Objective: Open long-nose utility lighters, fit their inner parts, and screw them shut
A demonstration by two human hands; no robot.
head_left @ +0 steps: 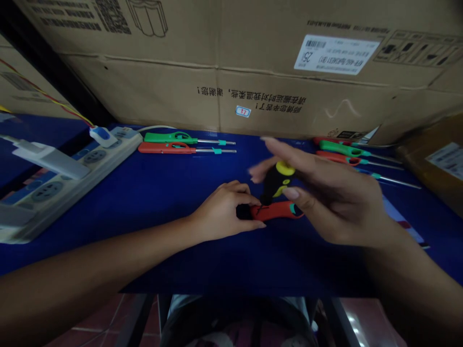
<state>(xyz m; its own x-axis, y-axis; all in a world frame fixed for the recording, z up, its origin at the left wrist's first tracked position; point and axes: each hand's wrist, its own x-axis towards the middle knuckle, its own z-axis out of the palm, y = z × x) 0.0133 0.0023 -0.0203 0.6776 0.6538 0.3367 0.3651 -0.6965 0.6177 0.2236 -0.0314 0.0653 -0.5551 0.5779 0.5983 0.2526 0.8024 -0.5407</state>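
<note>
My left hand [231, 207] pins a red handle-shaped piece [277, 210] to the blue table, thumb and fingers closed about its black left end. The piece has a teal patch near its right end and looks like a lighter's handle. Above it, my right hand [336, 193] is blurred, its thumb and fingers around a stubby black-and-yellow screwdriver [277, 180]. The screwdriver stands nearly upright, its lower end over the red piece. Its tip is too dark to make out.
Green [166, 137] and red [166, 148] long-necked lighters lie at the back left, several more lighters [349, 161] at the back right. A white power strip [83, 168] with plugs runs along the left. Behind stands a large cardboard box [173, 91]; a smaller brown box [434, 164] sits right.
</note>
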